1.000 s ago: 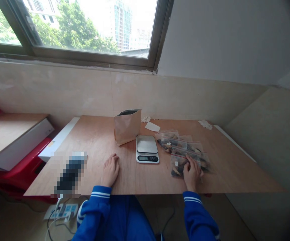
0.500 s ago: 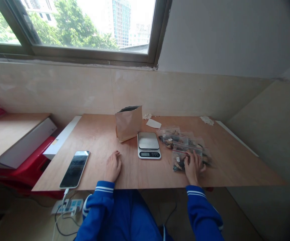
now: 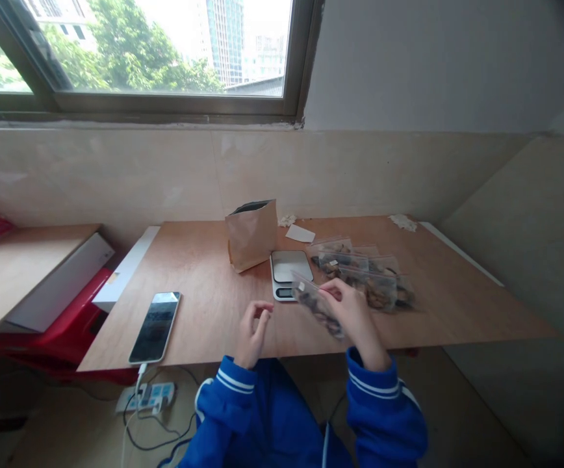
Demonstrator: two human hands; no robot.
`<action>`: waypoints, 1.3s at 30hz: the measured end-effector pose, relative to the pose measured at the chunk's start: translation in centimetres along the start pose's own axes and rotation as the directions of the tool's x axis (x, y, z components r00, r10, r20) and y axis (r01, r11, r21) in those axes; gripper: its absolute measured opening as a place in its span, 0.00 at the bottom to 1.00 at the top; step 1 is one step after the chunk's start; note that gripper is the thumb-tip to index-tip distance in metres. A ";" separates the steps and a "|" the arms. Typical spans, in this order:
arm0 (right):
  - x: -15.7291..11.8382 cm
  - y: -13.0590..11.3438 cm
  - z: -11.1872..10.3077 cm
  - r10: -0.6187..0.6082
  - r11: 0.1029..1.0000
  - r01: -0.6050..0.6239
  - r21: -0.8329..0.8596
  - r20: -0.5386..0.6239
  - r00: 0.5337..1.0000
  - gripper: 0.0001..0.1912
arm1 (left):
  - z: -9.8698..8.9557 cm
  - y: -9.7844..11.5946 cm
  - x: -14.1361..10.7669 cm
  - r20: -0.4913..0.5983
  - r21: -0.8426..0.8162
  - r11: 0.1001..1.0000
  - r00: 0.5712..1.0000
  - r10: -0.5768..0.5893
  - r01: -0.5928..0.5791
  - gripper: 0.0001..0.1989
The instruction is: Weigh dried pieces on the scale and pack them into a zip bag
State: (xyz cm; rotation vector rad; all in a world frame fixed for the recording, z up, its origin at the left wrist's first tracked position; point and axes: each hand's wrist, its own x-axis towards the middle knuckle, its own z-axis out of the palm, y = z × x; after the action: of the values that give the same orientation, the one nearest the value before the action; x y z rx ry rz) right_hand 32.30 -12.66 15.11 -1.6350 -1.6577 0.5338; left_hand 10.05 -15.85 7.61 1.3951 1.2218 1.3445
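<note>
My right hand (image 3: 353,312) pinches the edge of a small clear zip bag (image 3: 317,311) with dark and brown pieces inside, held tilted just in front of the kitchen scale (image 3: 292,266). My left hand (image 3: 254,333) is raised over the table's front edge, fingers curved and apart, holding nothing. Several similar filled bags (image 3: 377,289) lie overlapping to the right of the scale. An open brown paper pouch (image 3: 251,237) stands upright behind the scale, on its left.
A phone (image 3: 155,327) with a cable lies at the table's left front. Behind the scale are a white card (image 3: 300,233) and crumpled scraps (image 3: 286,221). More scraps (image 3: 403,223) lie at the back right. A power strip (image 3: 148,396) is below.
My right hand has lifted one bag off the pile and brought it left, towards the scale. My left hand has risen from the table and moved right. The view has shifted slightly.
</note>
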 end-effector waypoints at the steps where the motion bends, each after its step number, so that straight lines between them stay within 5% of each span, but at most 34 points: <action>1: -0.3 -1.8 1.7 0.005 0.997 -0.004 0.074 -0.011 1.000 0.09 | 0.9 1.0 -0.1 0.052 -0.047 0.999 0.999 0.004 -0.002 0.14; 5: -1.5 -5.9 8.1 0.017 0.928 -0.032 0.372 0.044 0.999 0.09 | 2.2 2.5 0.6 0.013 -0.194 0.979 0.998 -0.056 0.057 0.17; 9: -2.2 -6.2 11.0 -0.050 0.856 -0.015 0.517 0.111 0.993 0.13 | 0.8 0.9 1.5 -0.131 -0.233 0.963 0.976 -0.172 0.139 0.20; 14: -2.2 -5.5 11.4 -0.067 0.821 -0.070 0.567 0.217 0.974 0.16 | -0.6 -0.7 1.8 -0.204 -0.151 0.973 0.957 -0.206 0.177 0.23; 23: -1.9 -4.9 11.0 -0.048 0.783 -0.149 0.604 0.298 0.953 0.19 | -0.7 -0.5 2.0 -0.108 -0.024 0.993 0.987 -0.118 0.116 0.22; 29: -2.1 -4.9 10.9 -0.027 0.808 -0.136 0.574 0.267 0.963 0.16 | -0.5 -0.4 2.0 -0.087 -0.077 0.990 0.988 -0.124 0.117 0.24; 39: -1.0 -5.6 10.4 -0.053 0.916 -0.015 0.401 0.157 0.986 0.11 | -0.7 0.2 3.0 -0.073 0.072 0.996 0.996 -0.044 0.049 0.20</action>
State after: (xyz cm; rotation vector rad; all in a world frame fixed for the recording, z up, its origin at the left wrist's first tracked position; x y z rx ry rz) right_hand 20.72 -12.16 12.33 -1.2977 -1.5500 0.9545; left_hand 9.27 -12.93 8.43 1.3711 1.3554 1.3395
